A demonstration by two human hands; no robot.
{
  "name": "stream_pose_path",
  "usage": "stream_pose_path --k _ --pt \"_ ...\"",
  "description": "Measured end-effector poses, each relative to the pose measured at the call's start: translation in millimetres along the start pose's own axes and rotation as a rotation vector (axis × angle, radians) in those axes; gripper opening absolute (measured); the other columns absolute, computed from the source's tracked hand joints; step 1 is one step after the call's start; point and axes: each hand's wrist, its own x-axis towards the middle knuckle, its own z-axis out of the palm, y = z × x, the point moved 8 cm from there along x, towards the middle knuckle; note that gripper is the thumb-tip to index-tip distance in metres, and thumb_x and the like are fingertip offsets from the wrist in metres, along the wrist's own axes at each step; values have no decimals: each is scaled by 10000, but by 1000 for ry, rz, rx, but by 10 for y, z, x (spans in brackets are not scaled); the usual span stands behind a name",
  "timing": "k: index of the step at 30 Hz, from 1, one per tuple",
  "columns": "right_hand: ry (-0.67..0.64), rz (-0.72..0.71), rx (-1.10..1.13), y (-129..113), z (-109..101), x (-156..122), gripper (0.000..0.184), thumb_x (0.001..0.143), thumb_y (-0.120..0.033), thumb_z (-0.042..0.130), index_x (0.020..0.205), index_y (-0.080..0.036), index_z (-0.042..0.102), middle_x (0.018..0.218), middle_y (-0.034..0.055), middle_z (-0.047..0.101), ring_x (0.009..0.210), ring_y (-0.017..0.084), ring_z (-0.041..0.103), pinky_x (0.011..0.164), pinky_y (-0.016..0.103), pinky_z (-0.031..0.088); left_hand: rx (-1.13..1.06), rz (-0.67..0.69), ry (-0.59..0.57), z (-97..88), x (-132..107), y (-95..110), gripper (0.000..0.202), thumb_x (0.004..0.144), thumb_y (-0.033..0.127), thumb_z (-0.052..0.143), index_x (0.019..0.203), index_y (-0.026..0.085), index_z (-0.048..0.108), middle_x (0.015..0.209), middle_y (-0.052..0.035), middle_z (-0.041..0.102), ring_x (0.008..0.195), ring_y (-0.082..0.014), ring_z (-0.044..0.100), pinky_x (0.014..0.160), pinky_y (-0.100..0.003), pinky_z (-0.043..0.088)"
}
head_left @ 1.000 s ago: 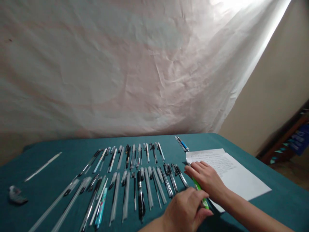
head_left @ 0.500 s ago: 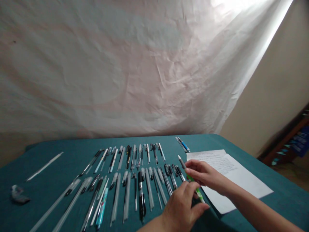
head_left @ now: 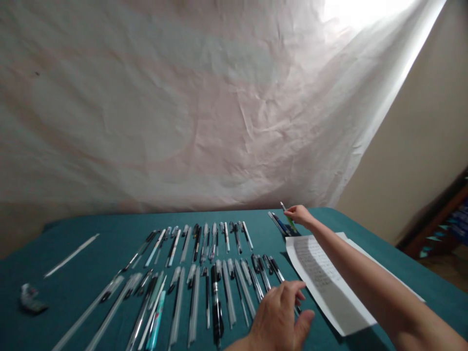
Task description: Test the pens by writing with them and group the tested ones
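My right hand [head_left: 299,214] is stretched to the back right of the table, pinching a green and grey pen [head_left: 291,223] with its pale tip pointing up and away. Just left of it lie a blue pen [head_left: 280,223] and a slim clear pen [head_left: 277,223]. Near the front, my left hand [head_left: 281,314] holds nothing, its thumb and fingers apart and slightly bent. Beneath and beside its fingertips is the right end of the front row of pens, where a clear pen with a black end [head_left: 277,269] rests.
Written paper sheets [head_left: 329,273] lie under my right forearm. Clear, black and light-blue pens and their caps stand in two rows, among them a thick black pen [head_left: 217,307]. At left are a thin white stick [head_left: 71,255] and a small crumpled grey object [head_left: 32,298]. A pale cloth [head_left: 164,122] hangs behind.
My right hand has carried the green pen away from my left hand to the back right, beside the blue pen. My left hand stays near the front, now free of the pen.
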Motion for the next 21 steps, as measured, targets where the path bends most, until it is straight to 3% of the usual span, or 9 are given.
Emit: stream_pose_path --k 3,10,17,21 --pt "-53 78 -104 213 185 121 294 856 -302 512 1100 -139 526 1101 61 548 917 196 566 758 372 489 13 9 -4 10 5 -6 378 815 260 467 1168 181 357 986 -93 590 879 -209 570 784 -383 456" --pt "-91 86 -256 359 337 238 294 856 -308 511 1098 -142 528 1106 57 545 930 203 562 770 377 486 35 3 -26 36 9 -29 346 812 265 465 1137 170 395 980 -101 594 874 -222 573 789 -387 446" --pt "6 -53 -289 118 94 21 341 819 -359 491 835 -70 671 758 86 659 731 181 581 620 242 391 37 6 -25 21 13 5 300 819 251 451 1104 163 424 956 -96 599 856 -214 573 776 -378 442" --pt "-82 -146 -262 11 29 -322 443 793 -463 448 724 -97 688 625 45 643 530 124 517 497 220 328 38 -3 -29 18 8 19 298 824 249 447 1111 171 422 956 -88 597 861 -210 568 778 -381 438"
